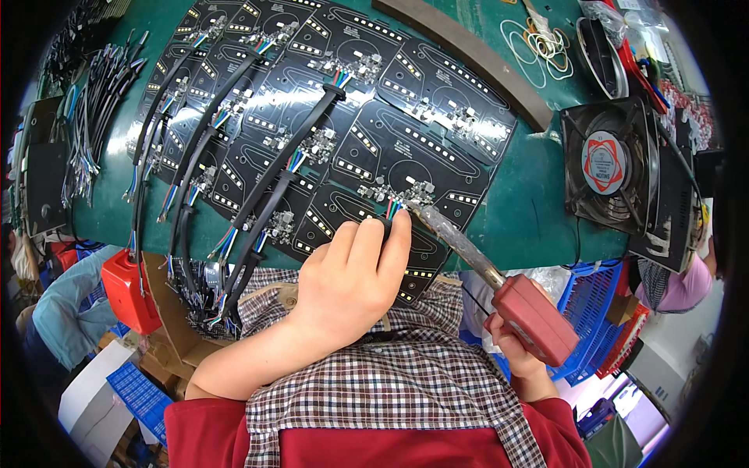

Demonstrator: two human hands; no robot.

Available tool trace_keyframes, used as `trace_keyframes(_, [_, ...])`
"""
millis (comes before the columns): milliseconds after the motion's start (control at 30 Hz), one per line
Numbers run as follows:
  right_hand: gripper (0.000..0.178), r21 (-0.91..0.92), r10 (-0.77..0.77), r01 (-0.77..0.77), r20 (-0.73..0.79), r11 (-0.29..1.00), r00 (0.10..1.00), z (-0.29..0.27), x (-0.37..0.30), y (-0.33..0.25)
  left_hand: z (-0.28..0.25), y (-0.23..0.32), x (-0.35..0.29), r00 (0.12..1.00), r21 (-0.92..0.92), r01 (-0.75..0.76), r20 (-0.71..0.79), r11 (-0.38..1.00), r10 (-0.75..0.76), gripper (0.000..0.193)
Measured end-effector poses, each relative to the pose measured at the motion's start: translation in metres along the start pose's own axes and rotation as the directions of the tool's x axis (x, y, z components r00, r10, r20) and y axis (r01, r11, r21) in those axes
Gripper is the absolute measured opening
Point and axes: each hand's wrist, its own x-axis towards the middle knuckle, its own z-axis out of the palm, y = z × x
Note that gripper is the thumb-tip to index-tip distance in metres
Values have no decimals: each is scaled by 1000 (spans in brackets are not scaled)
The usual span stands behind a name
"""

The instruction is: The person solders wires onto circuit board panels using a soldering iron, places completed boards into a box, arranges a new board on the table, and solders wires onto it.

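A panel of black circuit boards (265, 101) with rows of small LEDs lies on the green bench. At its near right edge my left hand (355, 269) is closed over a black cable, most of it hidden under the fingers. The cable's coloured wire ends (393, 208) meet the small parts on the nearest board, with my index fingertip right beside them. My right hand (519, 351) grips the red handle of a soldering iron (538, 320). Its tip reaches the wire ends by my index finger; whether it touches them I cannot tell.
Several black cables (273, 168) run from the other boards over the bench edge. A bundle of loose cables (105, 101) lies left. A curved dark bar (468, 58) borders the panel's far side. Right stand a square fan (608, 164) and coiled wire (538, 47); below is a blue basket (585, 312).
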Motion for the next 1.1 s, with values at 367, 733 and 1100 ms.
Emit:
trace_keyframes(367, [57, 778, 287, -146, -46, 611, 957, 14, 3, -6, 2, 5, 1, 1000, 7, -2, -12, 1000, 2, 42])
trace_keyframes(733, [56, 554, 138, -110, -9, 825, 990, 13, -1, 5, -3, 5, 2, 1000, -21, 16, -18, 1000, -16, 47])
trace_keyframes(1100, [59, 139, 94, -93, -5, 986, 996, 7, -13, 15, -4, 6, 3, 1000, 97, -15, 14, 995, 14, 37])
